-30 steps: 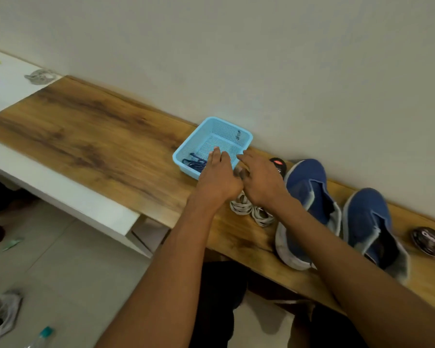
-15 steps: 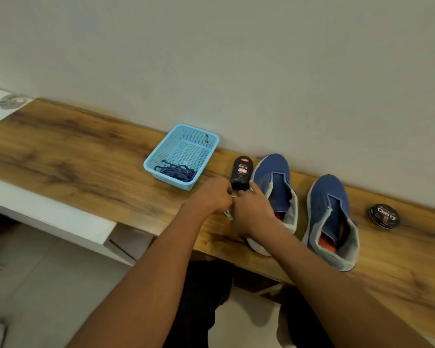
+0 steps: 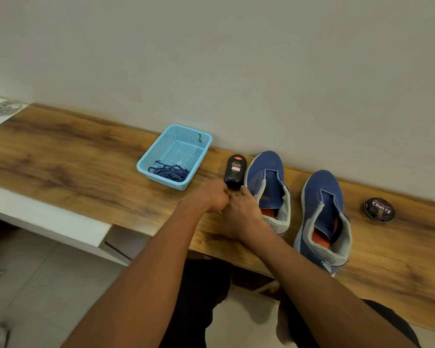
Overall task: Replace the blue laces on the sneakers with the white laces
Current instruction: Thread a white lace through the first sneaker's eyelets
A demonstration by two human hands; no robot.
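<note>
Two blue sneakers without laces stand on the wooden bench (image 3: 73, 159), the left sneaker (image 3: 266, 177) beside the right sneaker (image 3: 323, 192). The blue laces (image 3: 168, 172) lie piled in a light blue basket (image 3: 199, 136). My left hand (image 3: 209, 197) and my right hand (image 3: 241, 212) meet just left of the left sneaker, with fingers curled. They cover the white laces almost entirely; only a pale sliver (image 3: 220, 212) shows between them. My right hand touches the left sneaker's side.
A black shoe polish bottle (image 3: 234, 170) stands between the basket and the left sneaker, just beyond my hands. A round black polish tin (image 3: 379, 209) lies right of the sneakers. The wall runs along the bench's back; a white ledge (image 3: 48, 219) sits lower left.
The view has swung right, bringing both sneakers and the tin fully into sight. My hands have closed together over the white lace bundles, which lay visible under them a second ago.
</note>
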